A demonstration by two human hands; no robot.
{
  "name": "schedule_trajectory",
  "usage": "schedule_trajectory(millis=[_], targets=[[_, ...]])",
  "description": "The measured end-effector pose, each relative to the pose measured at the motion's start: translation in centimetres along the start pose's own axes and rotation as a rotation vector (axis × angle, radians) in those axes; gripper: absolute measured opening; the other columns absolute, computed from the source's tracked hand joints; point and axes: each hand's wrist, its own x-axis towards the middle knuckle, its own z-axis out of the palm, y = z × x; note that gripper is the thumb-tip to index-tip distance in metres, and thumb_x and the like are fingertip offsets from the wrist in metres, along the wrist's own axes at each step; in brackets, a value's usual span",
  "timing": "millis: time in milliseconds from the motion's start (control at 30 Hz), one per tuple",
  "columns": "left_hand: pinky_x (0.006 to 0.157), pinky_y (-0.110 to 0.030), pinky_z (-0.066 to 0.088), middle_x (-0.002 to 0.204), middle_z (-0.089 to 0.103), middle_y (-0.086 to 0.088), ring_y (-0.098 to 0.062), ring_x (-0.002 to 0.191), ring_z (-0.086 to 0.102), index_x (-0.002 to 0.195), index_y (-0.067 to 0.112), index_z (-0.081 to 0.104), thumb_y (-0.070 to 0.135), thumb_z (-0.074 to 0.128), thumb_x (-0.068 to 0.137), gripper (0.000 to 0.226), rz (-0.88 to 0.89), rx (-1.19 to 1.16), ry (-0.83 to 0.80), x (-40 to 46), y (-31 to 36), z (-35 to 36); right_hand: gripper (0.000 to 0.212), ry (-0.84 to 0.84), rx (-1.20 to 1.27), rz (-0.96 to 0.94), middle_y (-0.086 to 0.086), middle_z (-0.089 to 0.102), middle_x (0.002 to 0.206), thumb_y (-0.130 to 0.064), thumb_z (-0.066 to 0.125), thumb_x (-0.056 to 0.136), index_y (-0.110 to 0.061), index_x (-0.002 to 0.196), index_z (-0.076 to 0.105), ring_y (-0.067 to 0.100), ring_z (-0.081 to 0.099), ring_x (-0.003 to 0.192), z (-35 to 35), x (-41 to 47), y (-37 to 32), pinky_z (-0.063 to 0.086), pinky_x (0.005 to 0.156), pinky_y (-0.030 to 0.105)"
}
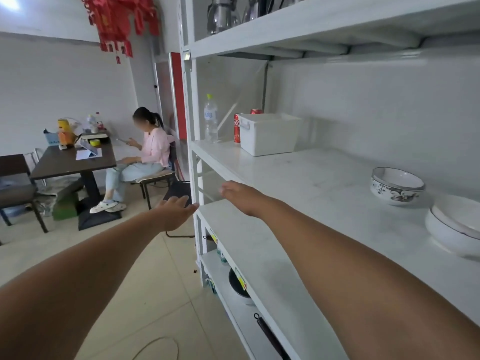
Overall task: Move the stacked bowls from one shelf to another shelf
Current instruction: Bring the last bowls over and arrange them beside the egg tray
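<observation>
Stacked white bowls [454,227] stand at the far right of the white middle shelf [298,203]. A patterned bowl [397,187] stands alone just behind them. My left hand [176,209] reaches forward, fingers apart and holding nothing, beside the shelf's left front corner. My right hand [240,194] stretches over the shelf's front edge, fingers extended, with nothing in it. Both hands are well to the left of the bowls.
A white bin [267,133], two red cans [237,127] and a water bottle [211,119] stand at the shelf's far left. Glass jars [220,15] stand on the upper shelf. Lower shelves hold a dark pan [237,287]. A seated person [145,157] and a table [72,159] are at left.
</observation>
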Motion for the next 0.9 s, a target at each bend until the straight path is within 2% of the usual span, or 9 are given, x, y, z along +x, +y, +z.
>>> schedule_trajectory(millis=[100, 300, 400, 467, 533, 600, 700, 867, 900], targets=[[0.116, -0.052, 0.022, 0.162, 0.003, -0.018, -0.039, 0.147, 0.011, 0.156, 0.022, 0.005, 0.017, 0.030, 0.104, 0.057, 0.019, 0.014, 0.012, 3.6, -0.1, -1.8, 0.056, 0.026, -0.065, -0.027, -0.003, 0.033, 0.160, -0.054, 0.038, 0.099, -0.033, 0.151, 0.036, 0.023, 0.037, 0.142, -1.8, 2.4, 0.0, 0.032, 0.114, 0.043], [0.114, -0.052, 0.027, 0.161, 0.005, -0.018, -0.039, 0.146, 0.016, 0.156, 0.022, 0.004, 0.016, 0.032, 0.103, 0.060, 0.106, 0.029, 0.169, 14.4, 0.1, -5.5, 0.056, 0.187, -0.161, 0.075, 0.001, 0.033, 0.160, -0.053, 0.040, 0.100, -0.028, 0.151, 0.039, 0.024, 0.037, 0.143, -8.4, 6.4, 3.7, 0.031, 0.115, 0.038], [0.113, -0.048, 0.030, 0.162, 0.004, -0.016, -0.037, 0.145, 0.019, 0.156, 0.026, 0.002, 0.017, 0.029, 0.104, 0.059, 0.163, -0.167, 0.237, 20.2, 2.0, -8.3, 0.056, 0.313, -0.190, 0.181, 0.002, 0.033, 0.159, -0.051, 0.041, 0.101, -0.026, 0.151, 0.039, 0.024, 0.037, 0.143, -12.3, 6.6, 5.8, 0.032, 0.113, 0.035], [0.114, -0.049, 0.029, 0.160, 0.014, -0.018, -0.037, 0.144, 0.023, 0.155, 0.019, 0.010, 0.031, 0.031, 0.104, 0.056, 0.222, -0.399, 0.276, 23.2, 4.2, -10.5, 0.058, 0.392, -0.223, 0.263, 0.002, 0.032, 0.160, -0.051, 0.041, 0.101, -0.025, 0.152, 0.037, 0.024, 0.035, 0.144, -14.9, 6.1, 7.0, 0.031, 0.112, 0.035], [0.115, -0.048, 0.025, 0.157, 0.026, -0.020, -0.038, 0.143, 0.027, 0.153, 0.014, 0.022, 0.060, 0.030, 0.096, 0.073, 0.323, -0.601, 0.259, 25.8, 6.6, -12.6, 0.058, 0.473, -0.255, 0.351, 0.004, 0.033, 0.159, -0.050, 0.042, 0.101, -0.023, 0.152, 0.037, 0.025, 0.035, 0.144, -17.2, 4.8, 8.2, 0.031, 0.112, 0.035], [0.116, -0.047, 0.022, 0.157, 0.026, -0.019, -0.037, 0.144, 0.026, 0.153, 0.017, 0.024, 0.079, 0.027, 0.084, 0.093, 0.443, -0.677, 0.237, 27.2, 9.7, -14.4, 0.058, 0.563, -0.266, 0.446, 0.005, 0.035, 0.158, -0.047, 0.045, 0.101, -0.021, 0.152, 0.037, 0.024, 0.037, 0.143, -19.2, 2.5, 9.3, 0.032, 0.110, 0.033], [0.117, -0.047, 0.021, 0.157, 0.025, -0.019, -0.036, 0.144, 0.026, 0.153, 0.015, 0.023, 0.070, 0.045, 0.087, 0.088, 0.571, -0.842, 0.218, 28.1, 15.0, -16.4, 0.061, 0.682, -0.237, 0.596, 0.005, 0.039, 0.156, -0.048, 0.053, 0.098, -0.022, 0.151, 0.038, 0.023, 0.041, 0.140, -21.8, -2.2, 11.2, 0.035, 0.108, 0.032], [0.116, -0.044, 0.027, 0.159, 0.024, -0.011, -0.030, 0.144, 0.030, 0.155, 0.018, 0.015, 0.082, 0.057, 0.058, 0.123, 0.783, -1.077, -0.024, 26.5, 22.2, -19.4, 0.078, 0.843, -0.217, 0.850, 0.006, 0.038, 0.155, -0.052, 0.066, 0.088, -0.022, 0.152, 0.035, 0.024, 0.039, 0.141, -23.3, -12.1, 13.9, 0.033, 0.111, 0.035], [0.116, -0.043, 0.027, 0.160, 0.022, -0.011, -0.029, 0.144, 0.029, 0.155, 0.018, 0.014, 0.080, 0.061, 0.060, 0.122, 0.814, -1.099, -0.034, 26.2, 23.7, -19.6, 0.084, 0.860, -0.224, 0.888, 0.007, 0.037, 0.156, -0.055, 0.069, 0.084, -0.022, 0.153, 0.033, 0.025, 0.037, 0.142, -23.2, -13.9, 14.3, 0.032, 0.114, 0.037]])
